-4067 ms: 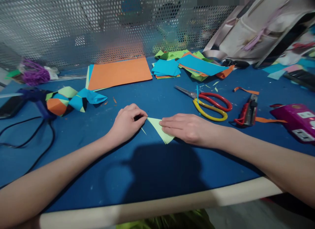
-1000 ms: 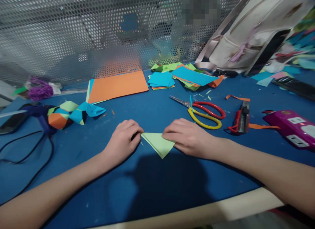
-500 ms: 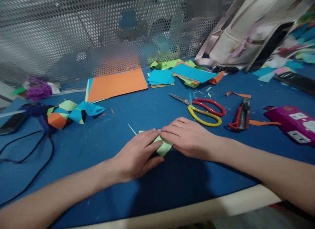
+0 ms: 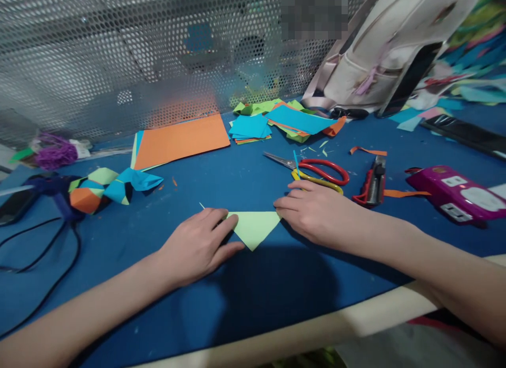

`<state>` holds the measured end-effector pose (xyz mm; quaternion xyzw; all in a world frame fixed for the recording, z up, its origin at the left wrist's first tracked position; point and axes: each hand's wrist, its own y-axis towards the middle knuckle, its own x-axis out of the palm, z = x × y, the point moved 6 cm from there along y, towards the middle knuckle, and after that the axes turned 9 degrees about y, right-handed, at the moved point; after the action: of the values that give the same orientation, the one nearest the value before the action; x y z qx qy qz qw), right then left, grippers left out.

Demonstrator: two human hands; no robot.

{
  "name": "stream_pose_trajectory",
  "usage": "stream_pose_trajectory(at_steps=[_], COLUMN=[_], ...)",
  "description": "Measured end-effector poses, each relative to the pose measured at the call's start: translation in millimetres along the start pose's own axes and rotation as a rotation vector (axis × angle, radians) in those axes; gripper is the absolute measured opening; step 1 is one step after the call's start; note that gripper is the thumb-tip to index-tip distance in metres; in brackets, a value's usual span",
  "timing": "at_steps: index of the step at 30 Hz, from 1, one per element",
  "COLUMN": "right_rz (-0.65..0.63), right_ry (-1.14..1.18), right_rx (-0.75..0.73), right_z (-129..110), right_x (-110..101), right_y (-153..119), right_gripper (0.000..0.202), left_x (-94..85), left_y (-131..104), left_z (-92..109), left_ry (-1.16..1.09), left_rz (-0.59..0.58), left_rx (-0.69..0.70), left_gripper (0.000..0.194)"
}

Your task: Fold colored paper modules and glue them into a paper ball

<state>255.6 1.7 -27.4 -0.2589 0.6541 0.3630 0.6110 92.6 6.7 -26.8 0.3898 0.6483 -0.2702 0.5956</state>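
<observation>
A light green paper folded into a triangle [image 4: 255, 228] lies on the blue tabletop, its long edge away from me and its point toward me. My left hand [image 4: 197, 244] rests on the left corner, fingers outstretched and thumb apart. At the right corner, the fingertips of my right hand [image 4: 310, 212] touch the paper, the hand lying flat and open. Just beyond my right hand are scissors [image 4: 326, 170] with one red and one yellow handle, the yellow one partly covered by that hand.
Orange sheets [image 4: 184, 144] and small blue squares [image 4: 250, 126] lie at the back by a perforated metal panel. Folded paper pieces [image 4: 95, 191] sit left. To the right are a box cutter [image 4: 374, 182], a purple power strip [image 4: 450, 191] and a phone [image 4: 411, 80] leaning on a backpack [image 4: 363, 57].
My hands have moved apart along the paper's folded edge, left hand to the left and right hand to the right, uncovering the green triangle. The camera view has shifted slightly.
</observation>
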Motion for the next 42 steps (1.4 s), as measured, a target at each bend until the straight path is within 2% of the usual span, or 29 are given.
stream_pose_trajectory(at_steps=[3, 8, 12, 14, 15, 17, 20, 24, 27, 31, 37, 39, 42], right_rz=[0.008, 0.177, 0.322, 0.401, 0.426, 0.432, 0.396, 0.37, 0.393, 0.469, 0.365, 0.348, 0.352], right_ry=[0.034, 0.269, 0.621, 0.851, 0.977, 1.206, 1.38, 1.446, 1.423, 1.427, 1.311, 1.27, 1.153], right_rx=[0.01, 0.113, 0.21, 0.34, 0.423, 0.57, 0.643, 0.617, 0.641, 0.627, 0.58, 0.582, 0.56], right_z=[3, 17, 20, 22, 23, 21, 12, 3, 5, 7, 2, 5, 11], right_x=[-1, -5, -6, -4, 0, 10, 20, 25, 26, 22, 18, 19, 18], right_y=[3, 7, 12, 14, 14, 15, 20, 26, 27, 26, 26, 25, 24], right_gripper=[0.027, 0.027, 0.021, 0.016, 0.018, 0.034, 0.048, 0.045, 0.054, 0.05, 0.047, 0.048, 0.044], left_x=[2.1, 0.7, -6.3, -7.3, -6.5, -4.0, -3.8, -5.6, -4.0, 7.0, 26.3, 26.9, 23.2], left_y=[0, 6, 11, 10, 9, 5, 1, 0, -3, -6, -4, -2, -1], left_z=[-9, -16, -22, -26, -27, -28, -23, -19, -23, -24, -22, -23, -27], left_ry=[-0.086, -0.335, -0.569, -0.614, -0.619, -0.618, -0.612, -0.672, -0.789, -0.999, -1.356, -1.377, -1.266], left_rz=[0.029, 0.024, 0.057, 0.097, 0.111, 0.135, 0.199, 0.236, 0.252, 0.231, 0.183, 0.168, 0.142], left_rx=[-0.061, -0.136, -0.313, -0.427, -0.479, -0.558, -0.552, -0.549, -0.68, -0.801, -0.852, -0.849, -0.83], left_gripper=[0.042, 0.054, 0.027, 0.023, 0.025, 0.024, 0.016, 0.01, 0.009, 0.016, 0.019, 0.024, 0.021])
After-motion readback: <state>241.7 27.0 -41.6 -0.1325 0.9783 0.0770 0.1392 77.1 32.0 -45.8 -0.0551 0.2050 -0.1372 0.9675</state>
